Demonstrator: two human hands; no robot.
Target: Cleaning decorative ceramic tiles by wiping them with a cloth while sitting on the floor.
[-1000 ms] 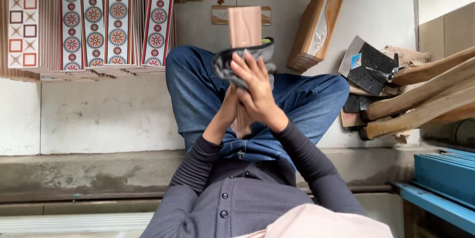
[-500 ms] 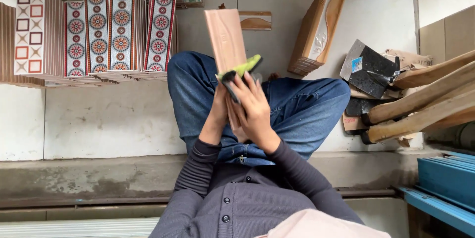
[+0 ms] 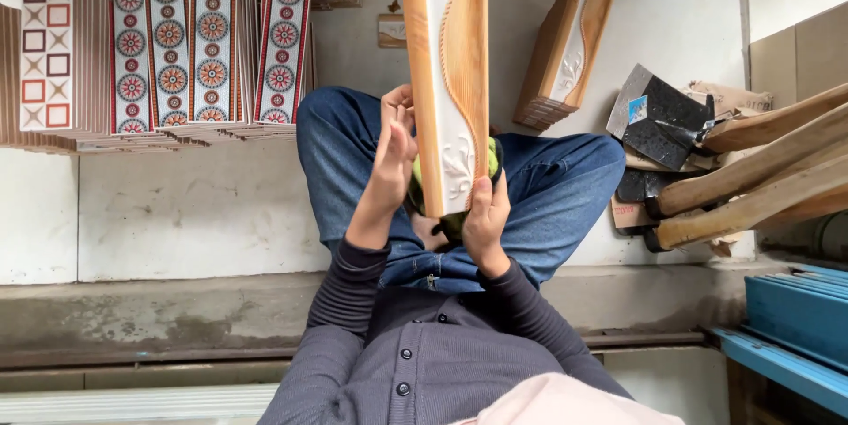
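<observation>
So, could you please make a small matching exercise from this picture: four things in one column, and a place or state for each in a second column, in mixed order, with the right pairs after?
Things:
1. long orange and white tile
2. green cloth
3. stack of matching tiles
4. patterned tiles with red circles

Places or states:
A. stand in a row at the upper left
B. leans against the wall at the upper right
C. held upright by the right hand
D. tucked behind the held tile, above the lap

The left hand rests beside the held tile.

Pairs: 1-C, 2-D, 3-B, 4-A
</observation>
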